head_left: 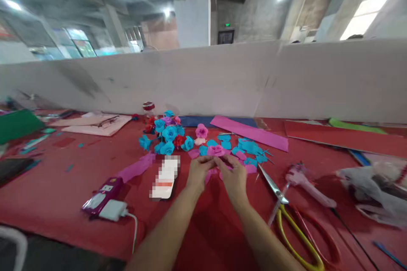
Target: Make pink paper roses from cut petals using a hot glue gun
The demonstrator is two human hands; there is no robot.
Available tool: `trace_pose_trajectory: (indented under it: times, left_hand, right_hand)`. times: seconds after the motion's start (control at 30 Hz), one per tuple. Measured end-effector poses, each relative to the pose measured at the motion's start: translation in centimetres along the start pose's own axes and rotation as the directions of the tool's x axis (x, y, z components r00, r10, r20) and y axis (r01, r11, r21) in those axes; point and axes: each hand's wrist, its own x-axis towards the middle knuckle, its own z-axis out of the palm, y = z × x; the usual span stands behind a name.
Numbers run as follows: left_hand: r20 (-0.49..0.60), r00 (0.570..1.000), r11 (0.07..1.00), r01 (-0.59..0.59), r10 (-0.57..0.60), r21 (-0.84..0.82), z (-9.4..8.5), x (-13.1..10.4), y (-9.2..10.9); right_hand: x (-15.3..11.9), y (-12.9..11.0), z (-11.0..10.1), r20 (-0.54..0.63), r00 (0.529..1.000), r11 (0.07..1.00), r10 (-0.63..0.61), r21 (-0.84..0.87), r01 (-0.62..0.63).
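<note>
My left hand [199, 172] and my right hand [234, 174] meet over the red table, fingertips pinched together at the near side of a pink paper flower [216, 150]. The fingers partly cover its base. Loose blue paper petals [249, 147] lie beyond and to the right of the hands, with pink paper pieces [251, 169] among them. A second pink flower [201, 131] stands behind my left hand. Farther left is a bunch of blue, red and purple paper flowers [170, 134].
Left of my hands lie a phone [165, 176], a purple packet [103, 197] and a white corded block [113, 210]. Scissors [280, 196], a pink glue gun [310, 184] and a plastic bag [377, 192] are on the right. A low wall [203, 80] borders the table [79, 165].
</note>
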Motion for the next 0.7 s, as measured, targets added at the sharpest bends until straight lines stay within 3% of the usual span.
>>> trace_pose_trajectory:
  times: [0.2,0.47,0.7]
  left_hand:
    - [0.028,1.000,1.000,0.003,-0.003,0.007,0.48,0.01,-0.61]
    - [0.022,1.000,0.999,0.022,-0.021,-0.036,0.53,-0.14,-0.64]
    - [0.027,0.999,1.000,0.031,-0.031,0.001,0.55,-0.45,-0.57]
  right_hand:
    - [0.40,0.79,-0.51,-0.012,0.998,0.997,0.062,0.035,-0.062]
    - [0.65,0.36,-1.00,0.039,0.998,0.996,0.041,0.078,-0.044]
    - [0.40,0.41,-0.84,-0.033,0.999,0.994,0.029,0.107,-0.025]
